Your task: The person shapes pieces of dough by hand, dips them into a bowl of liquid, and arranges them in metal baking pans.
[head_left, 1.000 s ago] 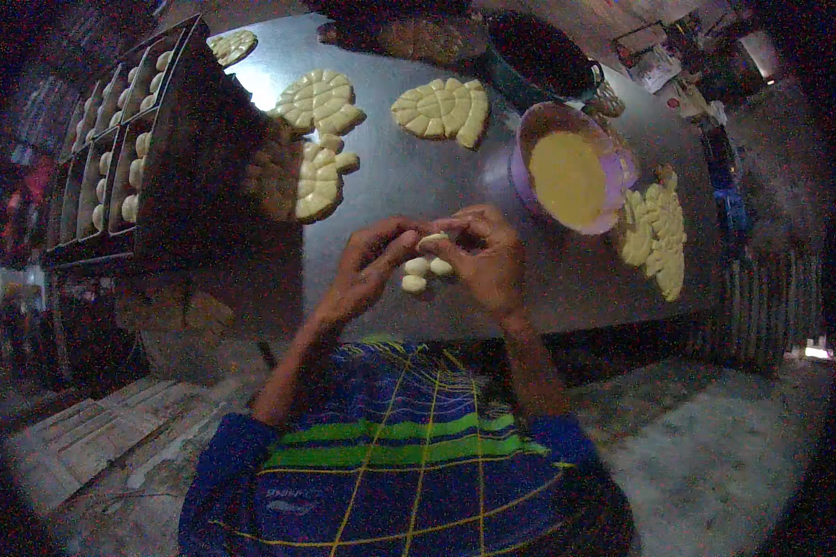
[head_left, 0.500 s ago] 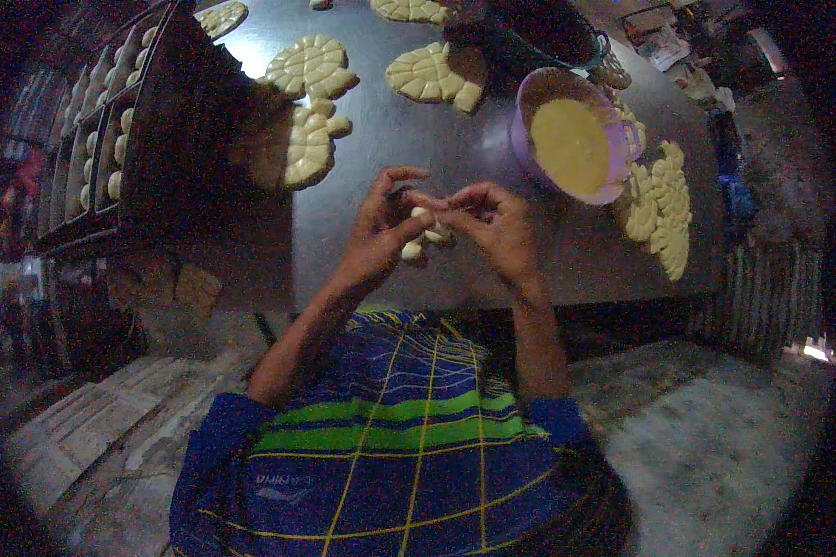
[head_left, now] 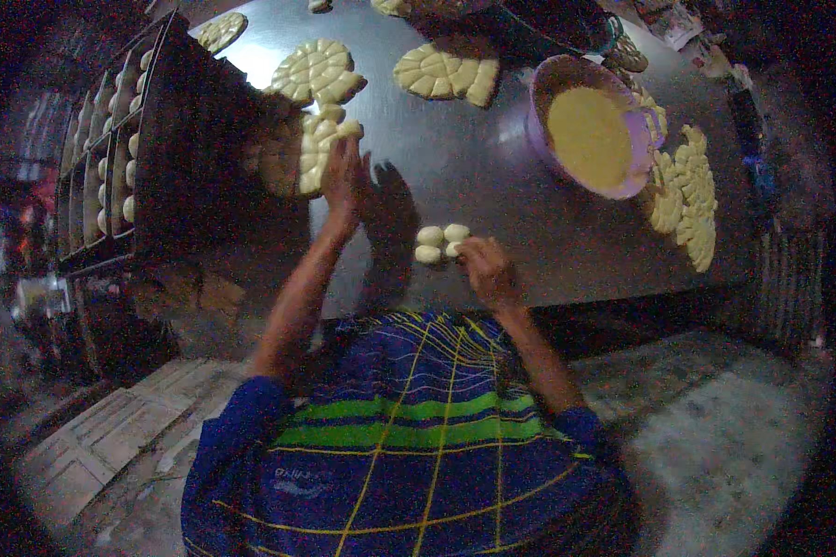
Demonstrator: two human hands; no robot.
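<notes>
Touching: near-right dough ball [head_left: 452, 250] is met by right hand [head_left: 486, 267], grip unclear | other three balls [head_left: 429, 236] are set leftward | left hand [head_left: 345, 184] farther, beside patterned dough [head_left: 313, 160], grip hidden

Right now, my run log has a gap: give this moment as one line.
left hand: over edge of segmented dough, contact unclear | right hand: at small dough ball | nearby: three more balls, purple bowl

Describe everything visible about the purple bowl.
The bowl is round, purple and plastic-looking, with a handle on its right. It stands upright on the metal table, beside pale dough, and holds yellow liquid below its rim. Neither the left hand nor right hand touches it; whether the dough does is unclear.
</notes>
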